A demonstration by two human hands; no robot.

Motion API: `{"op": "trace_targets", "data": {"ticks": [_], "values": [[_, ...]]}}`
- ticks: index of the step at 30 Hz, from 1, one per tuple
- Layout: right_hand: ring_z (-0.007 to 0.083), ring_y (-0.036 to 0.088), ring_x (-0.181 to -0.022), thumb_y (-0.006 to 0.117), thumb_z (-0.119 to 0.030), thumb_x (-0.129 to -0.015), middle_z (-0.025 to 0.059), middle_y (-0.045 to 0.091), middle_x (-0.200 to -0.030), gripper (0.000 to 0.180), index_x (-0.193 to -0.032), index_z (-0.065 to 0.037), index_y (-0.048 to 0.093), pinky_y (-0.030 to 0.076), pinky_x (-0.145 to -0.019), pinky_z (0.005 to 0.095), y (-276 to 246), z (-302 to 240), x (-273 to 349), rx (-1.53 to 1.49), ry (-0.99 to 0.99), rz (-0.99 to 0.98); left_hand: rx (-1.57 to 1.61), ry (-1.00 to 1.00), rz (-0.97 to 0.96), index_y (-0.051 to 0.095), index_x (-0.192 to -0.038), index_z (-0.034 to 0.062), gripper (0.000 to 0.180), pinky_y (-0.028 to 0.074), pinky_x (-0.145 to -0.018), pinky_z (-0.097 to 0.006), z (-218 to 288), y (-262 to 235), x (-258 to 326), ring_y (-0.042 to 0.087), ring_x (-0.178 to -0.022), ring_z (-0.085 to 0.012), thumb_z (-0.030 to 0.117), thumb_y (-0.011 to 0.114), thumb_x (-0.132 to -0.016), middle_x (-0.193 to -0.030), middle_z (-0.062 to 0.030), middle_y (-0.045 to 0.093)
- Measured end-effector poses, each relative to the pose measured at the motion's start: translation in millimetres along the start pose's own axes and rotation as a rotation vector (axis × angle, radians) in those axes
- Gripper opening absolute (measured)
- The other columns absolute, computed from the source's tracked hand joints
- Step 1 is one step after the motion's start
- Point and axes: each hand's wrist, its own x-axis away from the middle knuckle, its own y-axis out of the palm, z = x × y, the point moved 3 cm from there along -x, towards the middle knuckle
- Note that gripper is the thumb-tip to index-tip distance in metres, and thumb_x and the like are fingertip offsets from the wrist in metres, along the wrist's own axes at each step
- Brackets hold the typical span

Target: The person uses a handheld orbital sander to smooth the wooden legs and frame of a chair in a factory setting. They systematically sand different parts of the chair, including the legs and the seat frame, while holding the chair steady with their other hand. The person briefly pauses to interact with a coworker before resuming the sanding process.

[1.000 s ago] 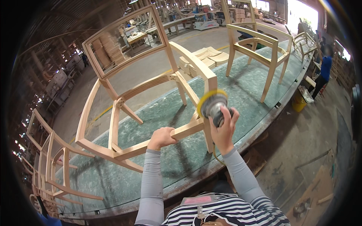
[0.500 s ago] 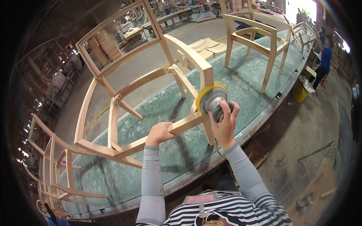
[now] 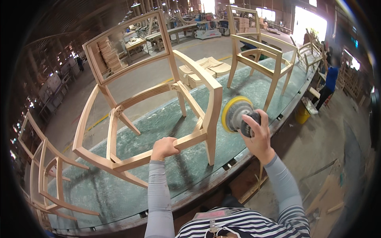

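A bare wooden chair frame (image 3: 131, 99) stands on a green-covered workbench (image 3: 119, 190). My left hand (image 3: 163, 147) grips the frame's near seat rail. My right hand (image 3: 257, 135) holds a round power sander (image 3: 237, 115) with a yellow-rimmed disc. The disc faces the chair's near front leg (image 3: 212, 131) from the right, a small gap apart from it.
A second chair frame (image 3: 258, 59) stands further back on the bench, and more frames (image 3: 43, 174) lean at the left end. Stacked wood pieces (image 3: 202, 69) lie behind the bench. A person in blue (image 3: 329, 81) stands at right near a yellow bucket (image 3: 302, 116).
My right hand has drawn the sander away to the right, off the chair's front leg. My left hand keeps its hold on the seat rail.
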Motion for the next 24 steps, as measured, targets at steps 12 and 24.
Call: {"op": "trace_targets", "data": {"ticks": [12, 24], "values": [[0.0302, 0.066, -0.080, 0.073, -0.016, -0.079, 0.0146, 0.056, -0.107, 0.046, -0.121, -0.017, 0.054, 0.058, -0.071, 0.0377, 18.6, 14.3, -149.4, 0.017, -0.639, -0.121, -0.031, -0.137, -0.048, 0.073, -0.092, 0.0207, 0.038, 0.053, -0.075, -0.041, 1.7, 0.6, 2.0, 0.067, -0.086, -0.0291, 0.035, 0.075, -0.056, -0.088, -0.0070, 0.072], [0.0161, 0.059, -0.101, 0.074, -0.005, -0.065, 0.0063, 0.060, -0.114, 0.068, -0.129, -0.013, 0.051, 0.048, -0.094, 0.0321, 10.3, 40.8, -227.4, -0.437, 0.024, -0.768, -0.045, -0.193, -0.013, 0.074, -0.091, 0.0220, 0.036, 0.053, -0.073, -0.040, -1.5, 2.2, 4.8, 0.067, -0.083, -0.0289, 0.034, 0.073, -0.056, -0.086, -0.0069, 0.071]]}}
